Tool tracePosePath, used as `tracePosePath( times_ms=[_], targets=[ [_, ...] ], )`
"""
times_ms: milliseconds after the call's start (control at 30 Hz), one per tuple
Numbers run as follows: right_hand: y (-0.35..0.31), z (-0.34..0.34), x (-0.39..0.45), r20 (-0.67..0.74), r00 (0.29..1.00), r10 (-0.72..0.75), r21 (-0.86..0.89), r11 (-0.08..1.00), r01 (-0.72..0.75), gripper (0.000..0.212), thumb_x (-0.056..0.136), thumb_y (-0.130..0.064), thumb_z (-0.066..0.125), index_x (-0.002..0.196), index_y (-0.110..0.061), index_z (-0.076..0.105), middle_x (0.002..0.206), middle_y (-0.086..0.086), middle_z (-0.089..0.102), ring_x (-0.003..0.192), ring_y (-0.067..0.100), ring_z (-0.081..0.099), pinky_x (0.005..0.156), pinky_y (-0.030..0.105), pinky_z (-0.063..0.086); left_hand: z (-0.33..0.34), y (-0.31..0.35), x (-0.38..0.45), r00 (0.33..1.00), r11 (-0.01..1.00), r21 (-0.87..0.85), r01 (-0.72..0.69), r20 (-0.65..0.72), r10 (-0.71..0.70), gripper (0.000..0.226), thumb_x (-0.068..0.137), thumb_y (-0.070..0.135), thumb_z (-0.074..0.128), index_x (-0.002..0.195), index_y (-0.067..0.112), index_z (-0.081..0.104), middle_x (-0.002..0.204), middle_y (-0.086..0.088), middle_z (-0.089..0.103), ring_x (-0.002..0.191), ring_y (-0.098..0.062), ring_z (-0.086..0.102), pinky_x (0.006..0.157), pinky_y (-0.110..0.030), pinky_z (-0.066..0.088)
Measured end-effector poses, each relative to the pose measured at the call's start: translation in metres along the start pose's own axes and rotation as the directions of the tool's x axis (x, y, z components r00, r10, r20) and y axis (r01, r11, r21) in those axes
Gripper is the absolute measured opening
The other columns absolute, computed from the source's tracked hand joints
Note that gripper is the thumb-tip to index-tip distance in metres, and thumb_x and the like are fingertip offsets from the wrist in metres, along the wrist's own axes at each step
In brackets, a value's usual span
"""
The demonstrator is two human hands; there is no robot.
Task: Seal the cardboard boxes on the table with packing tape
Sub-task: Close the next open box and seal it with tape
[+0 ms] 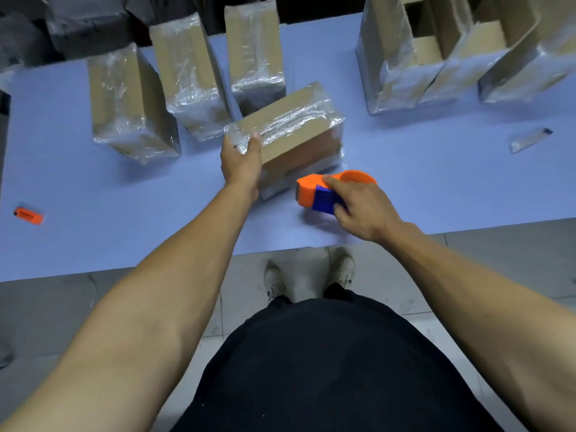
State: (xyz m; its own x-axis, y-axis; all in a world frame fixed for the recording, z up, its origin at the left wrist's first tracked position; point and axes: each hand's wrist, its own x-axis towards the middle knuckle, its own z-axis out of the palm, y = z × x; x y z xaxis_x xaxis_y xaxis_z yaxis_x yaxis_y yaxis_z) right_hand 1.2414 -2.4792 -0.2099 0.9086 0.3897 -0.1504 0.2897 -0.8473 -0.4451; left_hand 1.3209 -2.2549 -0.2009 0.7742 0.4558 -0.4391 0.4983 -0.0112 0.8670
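Currently the box (290, 132) is gripped at its near-left corner by the left hand (241, 160), likely to steady it on the bench (124, 198). Right-hand (363, 210) fingers (332, 182) are curled round the dispenser (324, 190), kept just beside the box, probably for the next strip.

We count four sealed, tape-wrapped cardboard boxes on the desk (405, 169): first box (124, 101), second box (190, 73), third box (254, 51), and a fourth box (293, 132) lying slantwise in front of them. At far right we count three open boxes: one (392, 57), a second (461, 51), a third (530, 54). One orange-and-blue tape dispenser (330, 190). One small orange item (28, 215) at the left edge, type unclear. One loose strip of clear tape (530, 140). Two hands: left hand (241, 159), right hand (361, 208). Two shoes (311, 275) on the floor.
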Motion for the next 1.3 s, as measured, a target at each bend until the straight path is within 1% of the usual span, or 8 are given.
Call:
tracePosePath(
  times_ms=[167,300,433,667,967,1133,1233,1300],
  targets=[
    [-0.003,-0.045,-0.004,-0.167,0.946,0.277,0.301,0.928,-0.218,0.055,0.071,-0.036,0.046,0.126,-0.038,0.054,0.097,-0.011,0.067,0.083,0.018,0.058,0.07,0.028,0.043,-0.009,0.003,0.007,0.997,0.998,0.057,-0.011,0.082,0.006,0.056,0.096,0.039,0.067,0.145,0.022,0.045,0.136,-0.005,0.061,0.111,-0.026,0.066,0.056,-0.026,0.053],
    [-0.018,-0.073,0.019,-0.148,0.972,0.183,0.275,0.952,-0.137,0.064,0.072,-0.058,0.062,0.13,-0.035,0.048,0.112,-0.013,0.061,0.092,0.012,0.057,0.077,0.03,0.045,-0.014,0.002,0.01,0.993,0.997,0.081,-0.002,0.12,-0.008,0.065,0.096,0.038,0.067,0.152,0.023,0.037,0.141,-0.002,0.055,0.113,-0.025,0.064,0.053,-0.021,0.052],
    [-0.035,-0.09,0.04,-0.079,0.996,0.041,0.176,0.984,-0.026,0.094,0.06,-0.055,0.079,0.14,-0.03,0.034,0.128,-0.004,0.054,0.097,0.015,0.055,0.075,0.031,0.044,-0.022,0.009,0.013,0.977,0.994,0.101,0.047,0.2,-0.067,0.085,0.096,0.035,0.068,0.161,0.025,0.014,0.146,0.011,0.037,0.118,-0.028,0.061,0.069,-0.038,0.059],
    [-0.057,-0.102,0.052,-0.21,0.976,-0.059,0.011,0.998,0.063,0.061,0.069,-0.041,0.069,0.122,-0.031,0.041,0.107,-0.004,0.059,0.086,0.024,0.058,0.067,0.036,0.048,-0.041,0.003,0.011,0.97,0.957,0.277,-0.09,0.242,0.021,0.073,0.094,0.041,0.069,0.155,0.017,0.034,0.152,-0.009,0.048,0.136,-0.03,0.049,0.109,-0.049,0.047],
    [-0.088,-0.084,0.092,-0.111,0.99,-0.085,0.009,0.996,0.087,0.045,0.078,-0.048,0.059,0.118,-0.031,0.047,0.101,-0.005,0.059,0.086,0.024,0.055,0.067,0.033,0.041,-0.05,-0.002,-0.002,0.869,0.997,-0.006,-0.081,0.489,0.073,0.042,0.098,0.029,0.061,0.139,0.029,0.051,0.116,0.004,0.074,0.1,-0.015,0.072,0.068,-0.023,0.056],
    [-0.073,-0.085,0.085,-0.158,0.986,-0.052,0.189,0.978,0.082,0.053,0.078,-0.047,0.061,0.126,-0.031,0.045,0.108,-0.007,0.058,0.089,0.017,0.052,0.074,0.031,0.041,-0.057,-0.002,0.002,0.976,0.992,0.1,0.076,0.194,-0.094,0.073,0.101,0.034,0.06,0.161,0.016,0.021,0.159,-0.003,0.037,0.142,-0.022,0.043,0.113,-0.035,0.039],
    [-0.065,-0.086,0.08,-0.16,0.987,-0.031,0.256,0.964,0.071,0.054,0.077,-0.044,0.061,0.126,-0.027,0.046,0.112,-0.005,0.059,0.092,0.02,0.056,0.076,0.032,0.044,-0.063,0.008,-0.008,0.982,0.988,0.061,-0.141,-0.12,0.147,0.025,0.101,0.024,0.056,0.124,0.018,0.065,0.118,0.001,0.069,0.115,-0.02,0.065,0.088,-0.021,0.049],
    [-0.063,-0.084,0.08,-0.169,0.984,-0.047,0.241,0.966,0.088,0.054,0.078,-0.043,0.062,0.127,-0.026,0.046,0.112,-0.005,0.059,0.092,0.019,0.055,0.074,0.03,0.041,-0.063,0.022,-0.015,0.97,0.975,0.02,-0.223,-0.097,0.224,0.015,0.102,0.024,0.053,0.096,0.023,0.067,0.093,0.008,0.071,0.087,-0.014,0.069,0.076,-0.025,0.053]
  ],
)
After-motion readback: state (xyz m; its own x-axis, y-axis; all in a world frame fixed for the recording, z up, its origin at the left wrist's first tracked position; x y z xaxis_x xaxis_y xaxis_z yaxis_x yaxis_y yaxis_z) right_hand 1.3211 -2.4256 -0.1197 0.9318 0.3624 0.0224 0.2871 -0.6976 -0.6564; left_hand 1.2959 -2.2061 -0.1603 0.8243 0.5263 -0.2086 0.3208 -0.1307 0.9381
